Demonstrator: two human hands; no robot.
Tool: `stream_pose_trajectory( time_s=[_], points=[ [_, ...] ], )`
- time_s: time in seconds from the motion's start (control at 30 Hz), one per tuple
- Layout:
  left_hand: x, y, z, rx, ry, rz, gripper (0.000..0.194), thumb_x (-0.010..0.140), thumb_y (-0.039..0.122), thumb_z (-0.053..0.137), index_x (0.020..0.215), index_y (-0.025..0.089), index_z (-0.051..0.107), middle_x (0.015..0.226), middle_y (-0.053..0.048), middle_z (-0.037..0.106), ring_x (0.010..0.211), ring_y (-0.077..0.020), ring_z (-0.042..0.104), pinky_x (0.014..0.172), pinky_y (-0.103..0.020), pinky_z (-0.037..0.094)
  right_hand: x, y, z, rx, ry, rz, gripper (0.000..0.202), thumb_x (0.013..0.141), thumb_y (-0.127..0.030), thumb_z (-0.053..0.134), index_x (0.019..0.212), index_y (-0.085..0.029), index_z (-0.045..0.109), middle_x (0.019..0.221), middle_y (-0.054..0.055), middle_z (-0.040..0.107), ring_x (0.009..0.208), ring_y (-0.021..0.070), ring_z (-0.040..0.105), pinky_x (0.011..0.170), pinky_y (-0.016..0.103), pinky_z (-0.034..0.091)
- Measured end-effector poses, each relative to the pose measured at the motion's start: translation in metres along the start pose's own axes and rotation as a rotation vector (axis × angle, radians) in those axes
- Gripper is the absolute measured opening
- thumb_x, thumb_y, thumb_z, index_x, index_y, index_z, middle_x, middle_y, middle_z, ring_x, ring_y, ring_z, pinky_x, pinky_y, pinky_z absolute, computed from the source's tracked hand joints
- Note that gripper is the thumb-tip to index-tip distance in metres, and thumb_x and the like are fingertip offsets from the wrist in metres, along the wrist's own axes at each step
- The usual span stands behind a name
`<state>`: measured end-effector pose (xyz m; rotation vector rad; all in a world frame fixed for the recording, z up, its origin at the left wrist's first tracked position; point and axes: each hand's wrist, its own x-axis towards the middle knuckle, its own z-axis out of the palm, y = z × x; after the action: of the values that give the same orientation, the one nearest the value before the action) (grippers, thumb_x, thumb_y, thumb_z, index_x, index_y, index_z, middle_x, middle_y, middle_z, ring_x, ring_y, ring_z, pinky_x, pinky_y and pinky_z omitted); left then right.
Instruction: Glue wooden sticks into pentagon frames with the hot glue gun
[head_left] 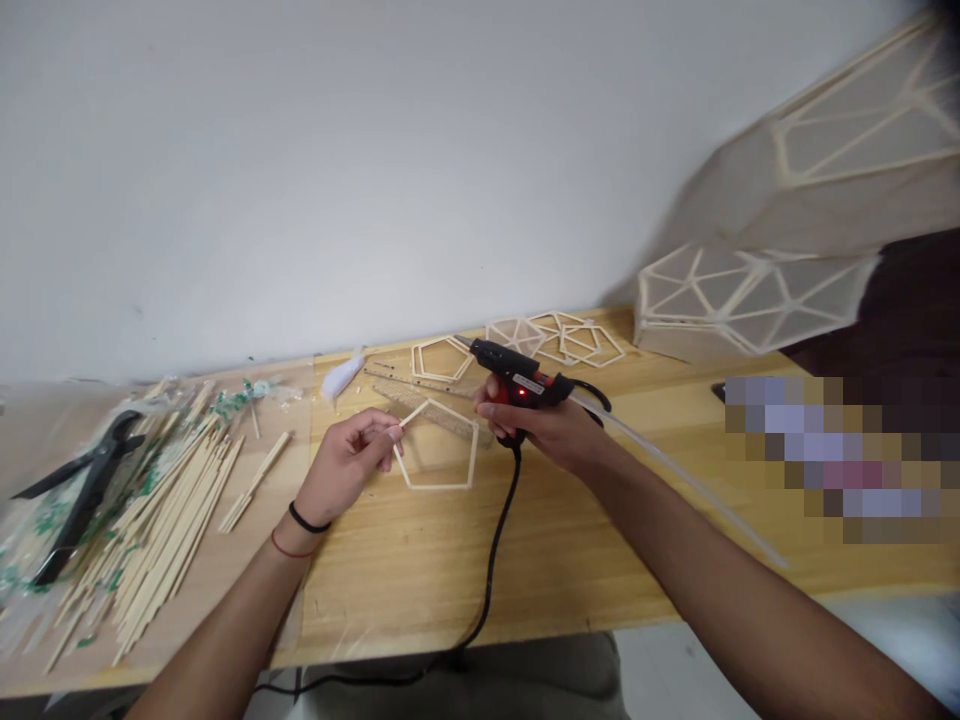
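Observation:
Between thumb and fingers, my left hand [358,452] pinches one corner of a pentagon frame [441,487] made of thin wooden sticks. The frame is held over the table, in front of me. My right hand [544,420] is wrapped round the handle of a black and red hot glue gun [517,365]. A red light glows on the gun's side, and its nozzle points up and left, apart from the frame. A long clear glue stick [682,470] sticks out of the gun's back. The black cord [495,550] hangs down over the table's front edge.
Loose wooden sticks [180,530] and black cutters [90,500] lie on plastic wrapping at the left. Behind my hands are a ruler [427,383], a white bag [342,374] and stick frames [577,340]. A paper-covered stick structure [757,300] stands at the right.

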<state>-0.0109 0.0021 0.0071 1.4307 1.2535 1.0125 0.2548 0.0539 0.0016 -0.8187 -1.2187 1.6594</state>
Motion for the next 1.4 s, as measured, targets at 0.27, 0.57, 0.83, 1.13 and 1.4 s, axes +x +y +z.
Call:
stream_pose_trajectory(
  time_s=[0.27, 0.57, 0.83, 1.13, 1.4],
  points=[
    [0.001, 0.001, 0.000, 0.022, 0.031, -0.025, 0.038, 0.089, 0.054, 0.079, 0.087, 0.016, 0.073, 0.067, -0.001, 0.069, 0.056, -0.0112, 0.056, 0.056, -0.023, 0.044, -0.001, 0.000, 0.002, -0.106, -0.025, 0.018, 0.044, 0.070, -0.046, 0.098, 0.085, -0.021, 0.065, 0.074, -0.003, 0.065, 0.056, 0.0103, 0.052, 0.055, 0.029, 0.043],
    [-0.001, -0.001, 0.001, 0.087, 0.049, -0.027, 0.034, 0.092, 0.050, 0.075, 0.088, 0.016, 0.075, 0.063, 0.000, 0.065, 0.056, -0.0113, 0.053, 0.056, -0.023, 0.039, -0.003, -0.003, 0.003, -0.148, -0.001, 0.042, 0.044, 0.067, -0.046, 0.099, 0.084, -0.021, 0.067, 0.070, -0.003, 0.065, 0.057, 0.0119, 0.055, 0.054, 0.028, 0.045],
    [-0.001, -0.001, 0.001, 0.067, 0.052, -0.031, 0.034, 0.090, 0.050, 0.077, 0.088, 0.016, 0.076, 0.066, -0.001, 0.068, 0.056, -0.0118, 0.054, 0.055, -0.024, 0.041, -0.003, -0.002, 0.003, -0.211, -0.001, 0.035, 0.046, 0.068, -0.050, 0.098, 0.080, -0.021, 0.064, 0.066, -0.005, 0.059, 0.057, 0.0116, 0.052, 0.054, 0.028, 0.043],
    [0.000, -0.003, 0.000, 0.091, 0.045, -0.023, 0.035, 0.091, 0.051, 0.076, 0.091, 0.016, 0.077, 0.069, -0.002, 0.070, 0.057, -0.0112, 0.056, 0.056, -0.023, 0.043, -0.001, 0.003, 0.003, -0.174, -0.010, 0.050, 0.052, 0.068, -0.054, 0.097, 0.077, -0.022, 0.057, 0.073, -0.004, 0.059, 0.057, 0.0105, 0.050, 0.056, 0.029, 0.039],
    [0.005, -0.012, -0.008, 0.080, 0.036, 0.022, 0.038, 0.093, 0.053, 0.076, 0.095, 0.016, 0.078, 0.067, -0.001, 0.069, 0.057, -0.0114, 0.056, 0.055, -0.022, 0.045, -0.008, 0.003, 0.008, -0.107, -0.024, 0.083, 0.053, 0.074, -0.058, 0.092, 0.080, -0.023, 0.053, 0.075, -0.005, 0.053, 0.059, 0.0109, 0.041, 0.058, 0.030, 0.034]
  ],
)
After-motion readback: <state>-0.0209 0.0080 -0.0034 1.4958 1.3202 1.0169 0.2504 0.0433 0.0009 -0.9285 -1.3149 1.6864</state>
